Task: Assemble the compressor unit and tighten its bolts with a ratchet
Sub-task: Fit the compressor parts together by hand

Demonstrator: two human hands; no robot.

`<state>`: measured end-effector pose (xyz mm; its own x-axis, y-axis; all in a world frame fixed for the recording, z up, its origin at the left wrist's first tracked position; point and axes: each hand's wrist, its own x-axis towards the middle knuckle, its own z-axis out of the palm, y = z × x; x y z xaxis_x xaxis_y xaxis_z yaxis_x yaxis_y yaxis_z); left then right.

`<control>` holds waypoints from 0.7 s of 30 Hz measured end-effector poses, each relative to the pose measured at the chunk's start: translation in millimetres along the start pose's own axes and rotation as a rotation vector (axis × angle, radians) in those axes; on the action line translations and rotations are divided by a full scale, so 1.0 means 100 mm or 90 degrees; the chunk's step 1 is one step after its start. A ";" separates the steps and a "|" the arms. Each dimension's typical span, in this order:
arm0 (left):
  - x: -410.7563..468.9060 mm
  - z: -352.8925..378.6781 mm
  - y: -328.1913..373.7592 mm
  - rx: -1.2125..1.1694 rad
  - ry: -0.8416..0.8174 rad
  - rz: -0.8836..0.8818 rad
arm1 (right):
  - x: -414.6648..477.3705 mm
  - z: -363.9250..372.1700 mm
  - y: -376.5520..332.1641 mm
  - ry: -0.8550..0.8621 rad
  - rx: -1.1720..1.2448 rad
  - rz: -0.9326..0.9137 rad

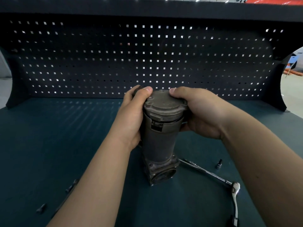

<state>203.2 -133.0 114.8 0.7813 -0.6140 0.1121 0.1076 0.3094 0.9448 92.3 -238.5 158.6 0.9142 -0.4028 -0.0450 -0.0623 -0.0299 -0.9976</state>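
Observation:
A grey metal compressor unit [159,143] stands upright on the dark green bench mat [65,136], its square base facing me. A round end cap [164,104] sits on top of its cylinder, slightly raised with a gap beneath. My left hand [134,115] grips the cap's left side, thumb on top. My right hand [198,112] grips its right side, thumb on the cap's far edge. A ratchet [206,172] lies on the mat to the right of the base, touched by neither hand.
A small socket [219,163] stands beyond the ratchet handle. A white cable with a black plug [236,202] lies at the near right. Long bolts [70,187] and a short dark bit [41,208] lie at the near left. A dark pegboard [147,59] closes off the back.

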 end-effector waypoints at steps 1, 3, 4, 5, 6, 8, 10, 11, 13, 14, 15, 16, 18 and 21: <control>0.00 0.00 0.00 -0.002 0.007 0.001 | 0.01 0.01 0.01 0.003 0.012 -0.005; -0.01 0.02 0.01 -0.001 0.020 0.002 | 0.03 0.00 0.03 0.012 0.036 -0.022; -0.02 0.03 0.01 0.000 0.024 0.005 | 0.04 0.00 0.03 0.021 0.038 -0.032; -0.02 0.03 0.00 0.004 0.025 0.012 | 0.05 -0.01 0.03 0.029 0.025 -0.044; -0.02 0.03 0.00 0.009 0.026 0.020 | 0.05 -0.01 0.03 0.040 0.003 -0.054; -0.02 0.02 0.00 0.019 0.017 0.018 | 0.06 -0.02 0.06 0.052 -0.036 -0.074; -0.02 0.02 0.01 0.025 -0.021 -0.006 | 0.05 -0.03 0.11 0.063 -0.072 -0.081; -0.02 0.02 0.01 0.027 -0.036 -0.014 | 0.05 -0.04 0.12 0.070 -0.088 -0.080; -0.01 0.02 0.01 0.026 -0.021 -0.009 | 0.06 -0.05 0.10 0.057 -0.092 -0.078; 0.00 0.02 0.00 0.024 -0.005 -0.001 | 0.06 -0.05 0.07 0.042 -0.084 -0.079; 0.00 0.02 0.00 0.022 0.008 0.006 | 0.06 -0.06 0.03 0.028 -0.078 -0.076; 0.00 0.01 -0.01 0.021 0.014 0.010 | 0.05 -0.06 0.01 0.014 -0.070 -0.072; -0.02 0.00 -0.01 0.027 0.018 0.021 | 0.05 -0.07 0.01 -0.010 -0.049 -0.072; -0.04 -0.02 -0.01 0.032 0.040 0.038 | 0.07 -0.05 0.03 -0.022 -0.010 -0.071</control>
<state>200.8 -129.5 112.9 0.8222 -0.5486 0.1515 0.0297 0.3071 0.9512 96.5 -246.3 155.8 0.9293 -0.3639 0.0637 0.0342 -0.0870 -0.9956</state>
